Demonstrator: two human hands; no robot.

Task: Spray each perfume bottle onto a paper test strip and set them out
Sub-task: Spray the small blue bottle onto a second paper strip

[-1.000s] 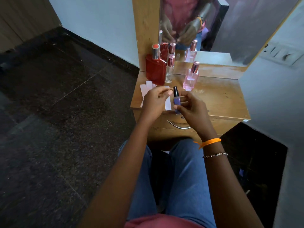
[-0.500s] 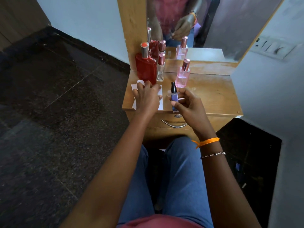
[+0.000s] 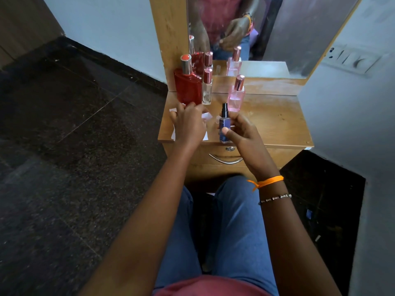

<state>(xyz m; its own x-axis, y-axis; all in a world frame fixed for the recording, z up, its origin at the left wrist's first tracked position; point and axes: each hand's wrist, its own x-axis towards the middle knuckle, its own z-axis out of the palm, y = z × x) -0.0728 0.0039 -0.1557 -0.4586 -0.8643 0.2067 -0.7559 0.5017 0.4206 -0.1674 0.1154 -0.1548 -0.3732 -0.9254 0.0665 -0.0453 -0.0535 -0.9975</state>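
Altogether four perfume bottles [image 3: 188,86] show; right hand [image 3: 243,133] grips one.

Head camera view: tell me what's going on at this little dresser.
A seated person is testing perfumes at a small wooden dresser with a mirror. The right hand grips a small blue spray bottle, upright, near the front edge. The left hand rests on white paper strips lying on the top. Behind them stand a red bottle, a slim clear bottle and a pink bottle, all capped.
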